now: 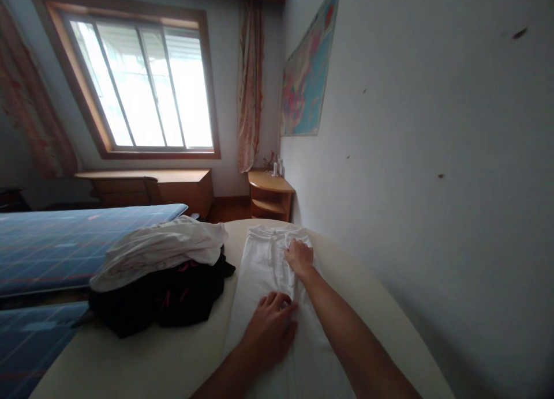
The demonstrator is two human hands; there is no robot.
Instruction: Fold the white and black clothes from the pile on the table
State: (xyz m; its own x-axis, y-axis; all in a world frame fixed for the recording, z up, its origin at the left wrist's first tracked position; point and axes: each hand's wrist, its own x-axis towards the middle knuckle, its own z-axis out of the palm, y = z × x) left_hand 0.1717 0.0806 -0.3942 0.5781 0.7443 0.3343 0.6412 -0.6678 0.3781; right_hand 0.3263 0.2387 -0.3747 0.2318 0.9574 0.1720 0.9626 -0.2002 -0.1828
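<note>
A pair of white trousers (249, 278) lies lengthwise on the pale round table (363, 289), its waistband toward the far edge. My right hand (299, 256) is closed at the upper right part of the trousers, fingers bent onto the fabric just below the waistband. Nearer to me, my left hand (272, 324) rests over the middle of the trousers, its fingers bent and somewhat apart, touching the cloth. Creases run down the fabric between the two hands. My forearms cover part of the legs.
Left of the trousers sits a heap with a white garment (160, 249) on top of a black garment (173, 301). Beyond it is a bed with a blue plaid cover (52, 243). A white wall (415, 157) stands close on the right. A corner shelf (270, 183) is behind the table.
</note>
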